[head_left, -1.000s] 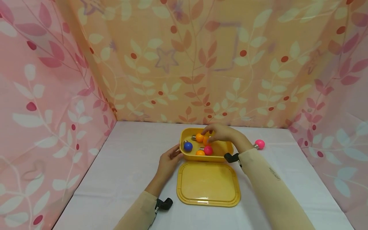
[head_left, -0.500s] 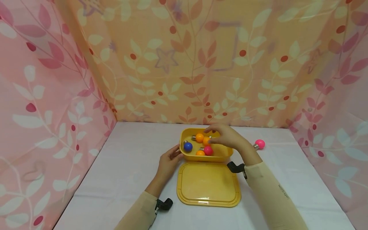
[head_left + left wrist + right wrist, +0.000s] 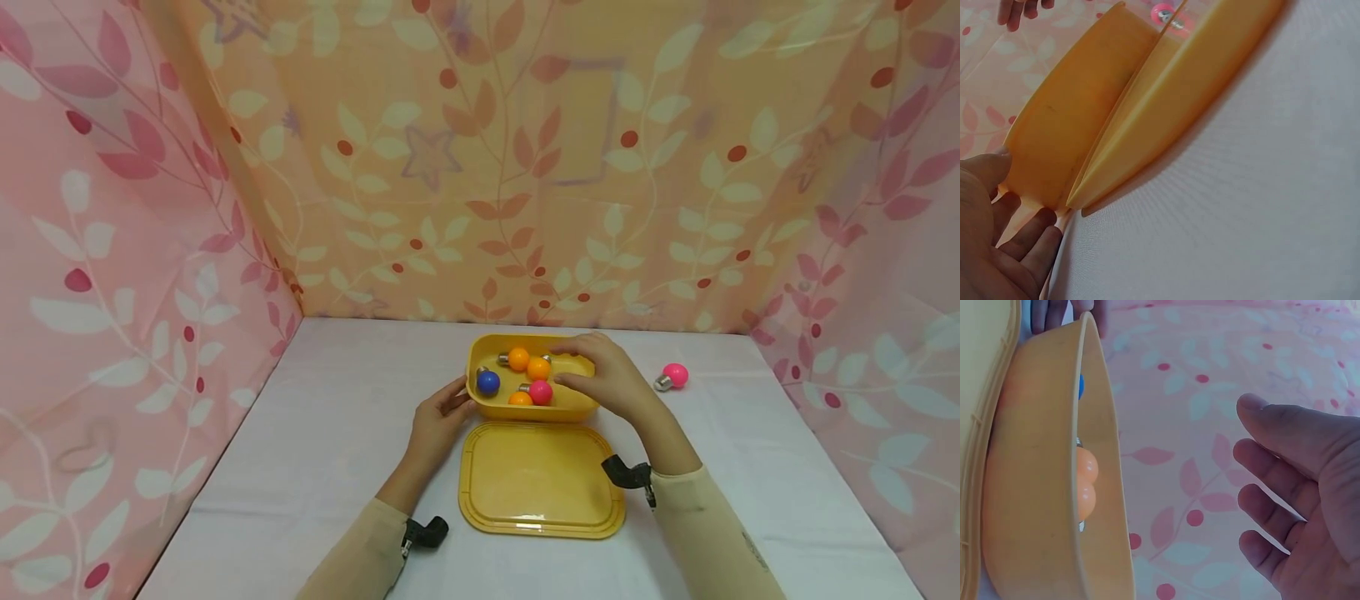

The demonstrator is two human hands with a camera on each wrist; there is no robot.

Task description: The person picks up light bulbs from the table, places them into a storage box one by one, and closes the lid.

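A yellow plastic box (image 3: pixel 536 413) holds several small coloured light bulbs. A blue bulb (image 3: pixel 488 382) lies at its left end, orange bulbs (image 3: pixel 538 368) along the middle and near wall, and a pink bulb (image 3: pixel 541 392) beside them. My left hand (image 3: pixel 438 425) holds the box's left end; in the left wrist view, the thumb is at the rim and the fingers are by the base. Over the right end of the box hovers my right hand (image 3: pixel 611 379), with nothing between thumb and fingers. The right wrist view shows that palm (image 3: pixel 1304 481) apart from the box.
Just in front of the box, a yellow lid (image 3: pixel 542 479) lies flat on the white tablecloth (image 3: pixel 337 400). Another pink bulb (image 3: pixel 675 375) lies on the cloth to the right. Flower-printed curtains (image 3: pixel 525 167) stand behind and at both sides.
My right hand has drawn back rightward from the orange bulbs, its fingers spreading a little. The left hand and the box have stayed in place.
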